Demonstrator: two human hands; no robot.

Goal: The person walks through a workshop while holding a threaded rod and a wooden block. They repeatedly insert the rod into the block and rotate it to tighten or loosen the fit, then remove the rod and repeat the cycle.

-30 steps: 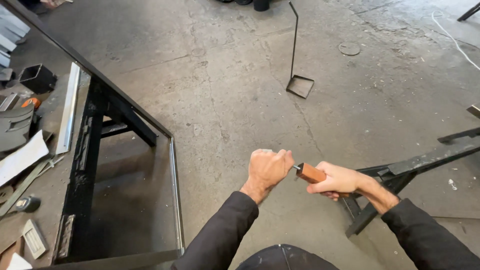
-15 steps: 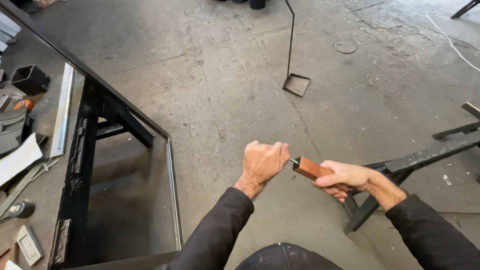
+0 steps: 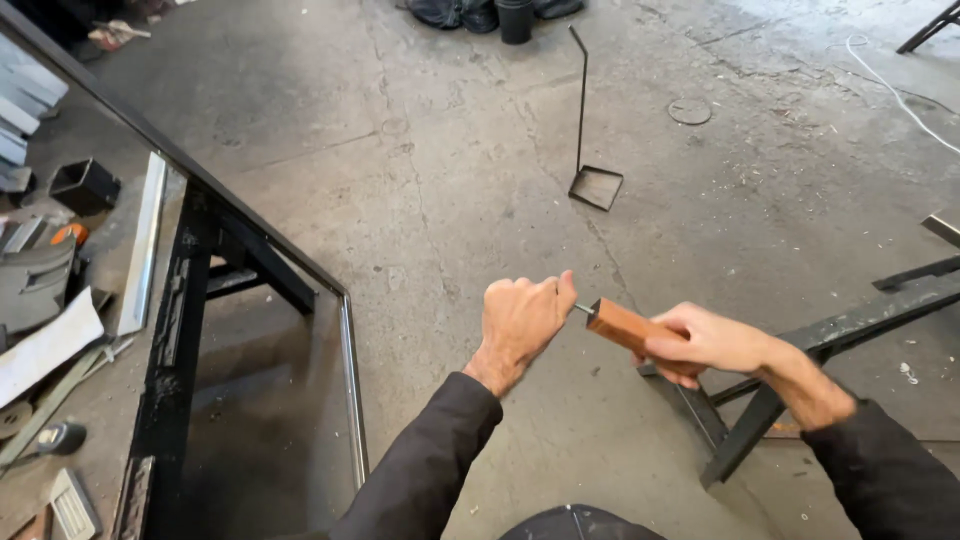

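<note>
No packages, labels, signs or screens show anywhere around the two hands on this workshop floor.

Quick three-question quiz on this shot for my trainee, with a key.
1. True or false: the right hand grips a wooden handle.
2. What pokes from the handle's end into the closed left hand? A) thin metal shank B) rope C) brush
3. What stands on the concrete floor beyond the hands?

Key: 1. True. 2. A; its tip is hidden in the fist. 3. A thin black upright rod on a square plate.
</note>
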